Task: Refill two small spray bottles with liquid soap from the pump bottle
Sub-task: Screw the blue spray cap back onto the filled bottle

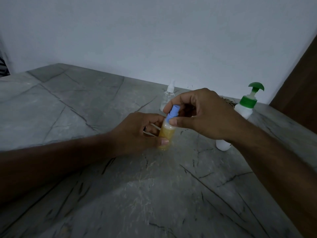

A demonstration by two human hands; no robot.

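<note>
- Your left hand (pixel 137 133) grips the small clear plastic spray bottle of amber liquid (pixel 166 134), thumb across its lower front, fingers curled behind it.
- The bottle stands upright on the grey veined stone countertop (pixel 85 103), its base touching the surface.
- Your right hand (pixel 202 114) sits directly above the left and pinches the light blue plastic spray top (pixel 173 112) between thumb and forefinger at the bottle's neck.
- Beyond your right hand's fingertips stands a second small clear spray bottle with a white nozzle (pixel 167 96), untouched.
- Behind your right wrist stands the white plastic pump bottle with a green pump head (pixel 247 104), partly hidden by the forearm.
</note>
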